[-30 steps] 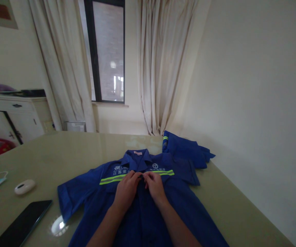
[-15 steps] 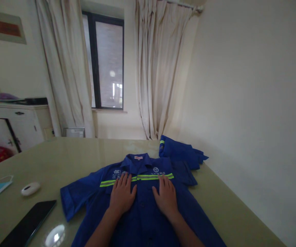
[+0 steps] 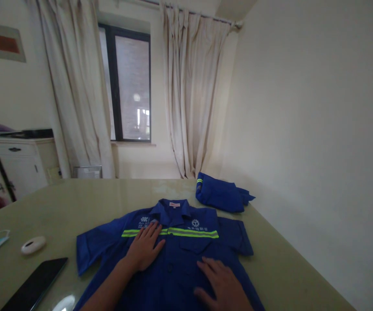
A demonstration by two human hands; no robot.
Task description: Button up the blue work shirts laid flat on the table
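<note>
Compared with one second ago, no more pinching at the front of the blue shirt, spread at the lower centre of the frame. Half a second ago, resting with both hands near the yellow-green stripe; now, with the right hand, drawn down to the lower right of the frame, below the pocket flap. Probably meaning a passage from fastening to smoothing the cloth. With the left hand, lying flat left of the lower centre, reaching the stripe with fingers rather together, thumb apart, holding nothing. With the right, blurred, fingers loosely spread, holding nothing visible; impossible to tell whether touching the cloth.
</note>
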